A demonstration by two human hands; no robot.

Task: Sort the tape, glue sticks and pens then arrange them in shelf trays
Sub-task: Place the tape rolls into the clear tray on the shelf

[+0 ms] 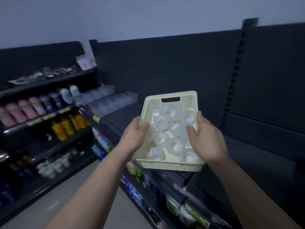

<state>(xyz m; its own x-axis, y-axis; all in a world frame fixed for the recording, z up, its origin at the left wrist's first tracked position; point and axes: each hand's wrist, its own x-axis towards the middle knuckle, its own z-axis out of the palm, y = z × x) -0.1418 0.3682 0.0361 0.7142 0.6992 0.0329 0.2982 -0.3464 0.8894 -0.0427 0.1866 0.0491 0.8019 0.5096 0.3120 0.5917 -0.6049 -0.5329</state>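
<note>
Dim aisle, dark shelf (123, 118), left hand (133, 138) and right hand (208, 138) gripping cream basket (170, 166) (tape rolls (175, 146) inside), clear trays (113, 101) behind

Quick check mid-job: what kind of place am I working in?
Probably a shop aisle: dark retail shelving with slotted uprights, rows of toiletry bottles above price strips, and a cream basket of clear tape rolls for stocking.
</note>
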